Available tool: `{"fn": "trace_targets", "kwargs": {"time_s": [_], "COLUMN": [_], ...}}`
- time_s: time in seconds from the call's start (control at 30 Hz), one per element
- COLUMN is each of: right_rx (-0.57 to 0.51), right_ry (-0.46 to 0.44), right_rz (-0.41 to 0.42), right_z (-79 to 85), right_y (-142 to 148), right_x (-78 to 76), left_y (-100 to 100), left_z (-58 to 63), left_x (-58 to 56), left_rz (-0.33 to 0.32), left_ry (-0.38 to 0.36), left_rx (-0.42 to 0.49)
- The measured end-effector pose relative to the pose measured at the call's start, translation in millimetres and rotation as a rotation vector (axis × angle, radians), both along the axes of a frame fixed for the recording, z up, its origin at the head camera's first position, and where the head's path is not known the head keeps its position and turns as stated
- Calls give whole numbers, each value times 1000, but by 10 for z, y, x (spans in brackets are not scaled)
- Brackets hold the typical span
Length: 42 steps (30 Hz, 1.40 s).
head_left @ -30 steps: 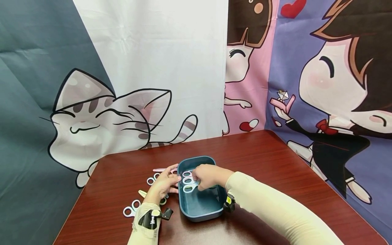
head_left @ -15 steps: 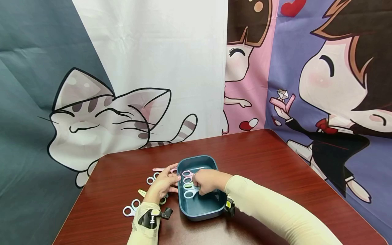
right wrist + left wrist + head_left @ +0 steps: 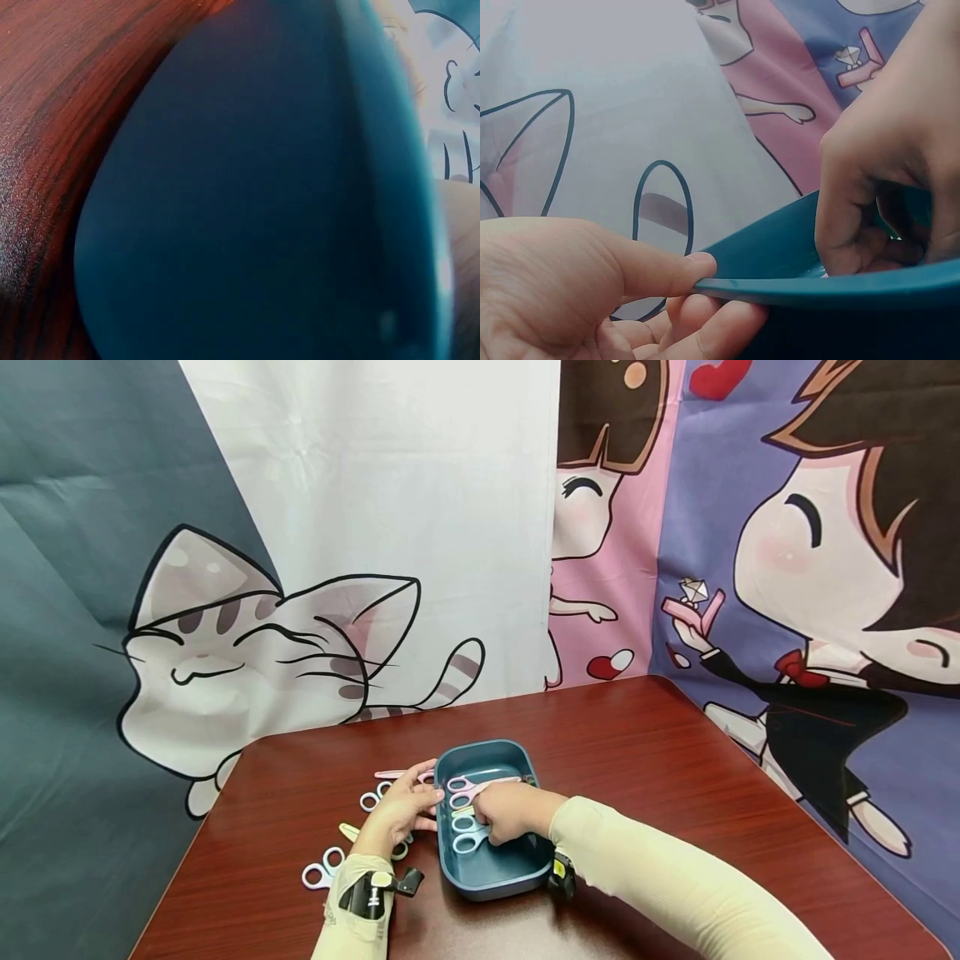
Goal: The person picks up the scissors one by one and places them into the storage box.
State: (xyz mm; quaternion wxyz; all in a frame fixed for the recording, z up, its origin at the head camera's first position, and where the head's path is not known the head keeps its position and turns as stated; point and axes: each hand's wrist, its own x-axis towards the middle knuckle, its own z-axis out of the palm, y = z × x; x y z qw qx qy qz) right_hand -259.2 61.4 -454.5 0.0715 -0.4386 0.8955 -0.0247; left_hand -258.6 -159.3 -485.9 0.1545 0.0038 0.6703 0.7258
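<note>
My left hand [image 3: 402,810] pinches the left rim of a dark blue bin [image 3: 495,891], thumb on top and fingers beneath in the left wrist view. Inside the bin, my right hand [image 3: 513,812] has its fingers curled on light blue scissors [image 3: 472,832], whose handle loops point left. Beyond them lie pink scissors [image 3: 509,780], also with loops to the left. A yellowish piece [image 3: 462,812] shows between the two pairs. My right hand hides the light blue blades. The bin's outer wall [image 3: 225,187] fills most of the right wrist view.
Left of the bin on the reddish-brown table [image 3: 600,735] lie more scissors: a pink pair [image 3: 390,774], a pale blue pair [image 3: 377,796], a yellow pair [image 3: 348,832] partly under my left arm, and a whitish-blue pair [image 3: 327,872]. Printed curtains stand behind.
My right hand has moved slightly toward the near side of the bin with the light blue scissors. More of the pink scissors shows. My left hand has stayed on the rim.
</note>
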Motion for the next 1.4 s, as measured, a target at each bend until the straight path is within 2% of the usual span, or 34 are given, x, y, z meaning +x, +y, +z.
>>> {"fn": "trace_targets", "kwargs": {"time_s": [0.03, 0.07, 0.27, 0.3, 0.53, 1.0, 1.17, 1.4], "right_rx": [0, -2, 9, 16, 41, 30, -24, -192], "right_ry": [-2, 19, 25, 3, 16, 9, 22, 74], "right_rz": [1, 13, -8, -26, -56, -66, -93, -221], "right_z": [-4, -124, -156, -48, -84, -25, 99, 417], "right_y": [3, 19, 25, 11, 7, 14, 99, 411], "right_x": [-2, -70, -75, -9, -16, -3, -45, -135], "left_y": [0, 1, 0, -1, -9, -4, 11, 6], "left_z": [2, 3, 5, 5, 1, 12, 8, 11], "left_x": [0, 1, -3, -3, -5, -3, 4, -8], "left_rz": [-1, -3, -9, -9, -5, 7, 8, 17], "left_ry": [0, 0, -4, -5, -4, 0, -5, -8], "left_rx": [0, 1, 9, 9, 3, -4, -8, -23]}}
